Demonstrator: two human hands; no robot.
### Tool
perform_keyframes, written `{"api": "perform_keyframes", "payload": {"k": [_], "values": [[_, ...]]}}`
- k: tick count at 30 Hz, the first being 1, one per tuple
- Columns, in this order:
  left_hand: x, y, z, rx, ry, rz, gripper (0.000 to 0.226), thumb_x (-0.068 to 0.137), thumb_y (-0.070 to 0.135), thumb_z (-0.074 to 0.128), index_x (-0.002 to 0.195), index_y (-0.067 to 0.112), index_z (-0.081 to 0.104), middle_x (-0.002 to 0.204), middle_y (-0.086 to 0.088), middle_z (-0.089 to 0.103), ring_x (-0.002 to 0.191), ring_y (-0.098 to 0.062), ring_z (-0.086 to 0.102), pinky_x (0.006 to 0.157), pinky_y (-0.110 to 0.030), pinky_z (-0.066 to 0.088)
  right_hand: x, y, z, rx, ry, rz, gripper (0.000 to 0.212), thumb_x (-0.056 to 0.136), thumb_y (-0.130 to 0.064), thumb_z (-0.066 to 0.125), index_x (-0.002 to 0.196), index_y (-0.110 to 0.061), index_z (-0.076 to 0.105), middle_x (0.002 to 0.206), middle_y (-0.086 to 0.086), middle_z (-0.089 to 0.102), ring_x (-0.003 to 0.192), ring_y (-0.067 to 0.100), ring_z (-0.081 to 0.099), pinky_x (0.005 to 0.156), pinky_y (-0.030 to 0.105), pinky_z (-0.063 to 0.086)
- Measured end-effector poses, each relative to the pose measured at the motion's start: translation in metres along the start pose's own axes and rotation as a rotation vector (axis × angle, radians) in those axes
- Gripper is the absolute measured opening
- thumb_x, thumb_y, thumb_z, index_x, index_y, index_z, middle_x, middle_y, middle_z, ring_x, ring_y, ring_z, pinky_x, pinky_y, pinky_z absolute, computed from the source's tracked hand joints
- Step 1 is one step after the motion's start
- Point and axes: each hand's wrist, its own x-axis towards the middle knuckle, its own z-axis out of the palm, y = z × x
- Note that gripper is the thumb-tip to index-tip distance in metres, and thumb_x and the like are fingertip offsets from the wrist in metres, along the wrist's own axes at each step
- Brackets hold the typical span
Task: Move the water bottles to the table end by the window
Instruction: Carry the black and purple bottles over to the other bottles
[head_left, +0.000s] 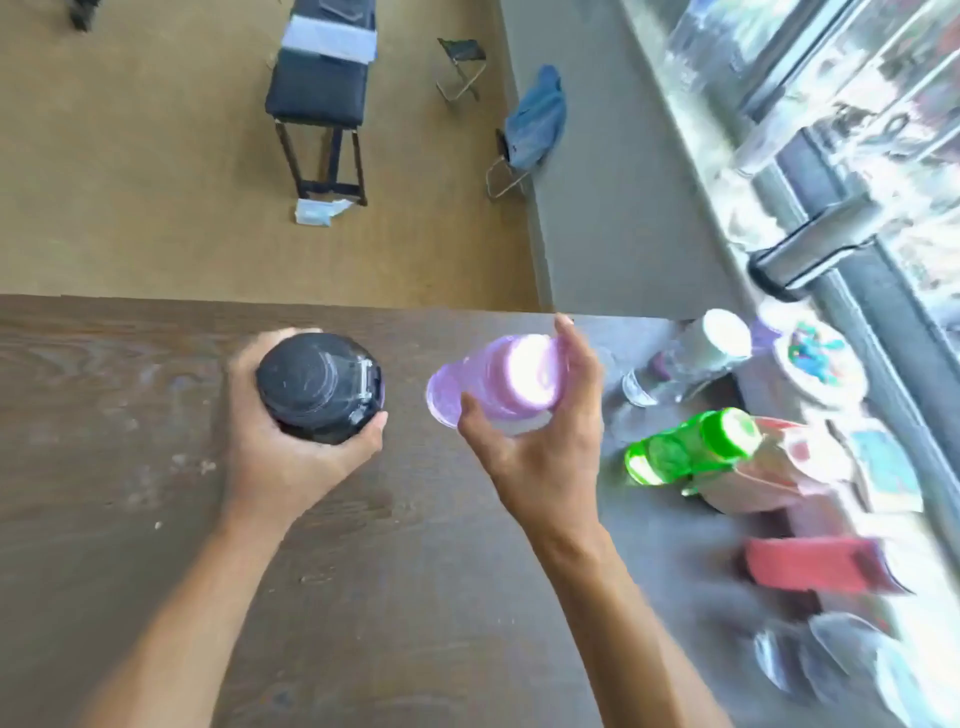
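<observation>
Wooden table (130, 467) edge (far side) beyond both hands (415, 447).

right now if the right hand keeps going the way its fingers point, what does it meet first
Holding the purple bottle, the right hand points toward the table's far edge. Nothing shows in that line before the edge. The clear white-capped bottle stands off to the right, though depth is unclear.

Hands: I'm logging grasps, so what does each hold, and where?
The left hand wraps the black bottle just below its lid. The right hand grips the purple bottle around its body.
</observation>
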Motion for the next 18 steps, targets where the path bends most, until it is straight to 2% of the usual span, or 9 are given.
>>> {"api": "perform_keyframes", "payload": {"k": [2, 3, 6, 9, 12, 14, 16, 18], "values": [[-0.006, 0.029, 0.043, -0.059, -0.144, 0.085, 0.089, 0.054, 0.033, 0.095, 0.129, 0.040, 0.047, 0.134, -0.007, 0.062, 0.123, -0.028, 0.063, 0.106, -0.039, 0.050, -0.014, 0.023, -0.057, -0.058, 0.103, 0.053, 0.091, 0.071, -0.026, 0.092, 0.147, -0.010, 0.043, 0.139, -0.012, 0.048, 0.133, -0.016, 0.040, 0.111, 0.008, 0.030], [-0.011, 0.044, 0.064, -0.078, -0.224, 0.114, 0.089, 0.052, 0.033, 0.096, 0.128, 0.036, 0.050, 0.134, -0.003, 0.063, 0.121, -0.027, 0.064, 0.104, -0.040, 0.051, -0.023, 0.034, -0.083, -0.080, 0.151, 0.092, 0.091, 0.071, -0.030, 0.090, 0.147, -0.007, 0.045, 0.139, -0.007, 0.050, 0.133, -0.012, 0.043, 0.111, 0.010, 0.031], [-0.040, 0.085, 0.121, -0.099, -0.486, 0.196, 0.093, 0.049, 0.032, 0.099, 0.129, 0.037, 0.050, 0.133, 0.007, 0.064, 0.120, -0.021, 0.064, 0.101, -0.031, 0.051, -0.054, 0.066, -0.151, -0.122, 0.278, 0.227, 0.091, 0.069, -0.032, 0.091, 0.145, -0.011, 0.047, 0.136, -0.004, 0.055, 0.128, -0.005, 0.051, 0.107, 0.012, 0.035], [-0.076, 0.110, 0.175, -0.133, -0.725, 0.259, 0.094, 0.051, 0.036, 0.097, 0.133, 0.032, 0.052, 0.133, 0.009, 0.064, 0.121, -0.021, 0.065, 0.102, -0.035, 0.052, -0.085, 0.095, -0.197, -0.199, 0.347, 0.334, 0.086, 0.067, -0.033, 0.089, 0.141, -0.012, 0.050, 0.132, -0.002, 0.056, 0.119, 0.008, 0.056, 0.104, 0.009, 0.036], [-0.113, 0.125, 0.220, -0.149, -0.870, 0.300, 0.089, 0.055, 0.047, 0.090, 0.133, 0.022, 0.057, 0.133, 0.004, 0.065, 0.121, -0.022, 0.065, 0.105, -0.035, 0.050, -0.113, 0.120, -0.221, -0.273, 0.378, 0.444, 0.084, 0.067, -0.031, 0.090, 0.139, -0.011, 0.051, 0.130, -0.002, 0.055, 0.117, 0.015, 0.056, 0.100, 0.005, 0.034], [-0.135, 0.134, 0.246, -0.145, -0.934, 0.296, 0.089, 0.055, 0.048, 0.090, 0.133, 0.020, 0.058, 0.132, 0.005, 0.064, 0.120, -0.021, 0.064, 0.106, -0.035, 0.050, -0.129, 0.133, -0.228, -0.304, 0.399, 0.522, 0.086, 0.065, -0.024, 0.096, 0.138, -0.016, 0.051, 0.129, -0.008, 0.054, 0.118, 0.018, 0.058, 0.097, 0.017, 0.040], [-0.151, 0.137, 0.267, -0.137, -0.972, 0.294, 0.088, 0.056, 0.045, 0.092, 0.133, 0.019, 0.057, 0.132, 0.005, 0.065, 0.120, -0.022, 0.064, 0.107, -0.036, 0.048, -0.140, 0.140, -0.231, -0.309, 0.413, 0.593, 0.087, 0.064, -0.025, 0.096, 0.139, -0.020, 0.051, 0.130, -0.007, 0.055, 0.121, 0.021, 0.059, 0.095, 0.031, 0.046], [-0.161, 0.138, 0.285, -0.106, -0.995, 0.296, 0.089, 0.056, 0.045, 0.092, 0.134, 0.019, 0.057, 0.132, 0.005, 0.065, 0.120, -0.022, 0.062, 0.109, -0.030, 0.045, -0.147, 0.146, -0.234, -0.322, 0.413, 0.645, 0.086, 0.066, -0.029, 0.094, 0.139, -0.020, 0.050, 0.131, -0.004, 0.054, 0.120, 0.023, 0.060, 0.092, 0.033, 0.046]]}}
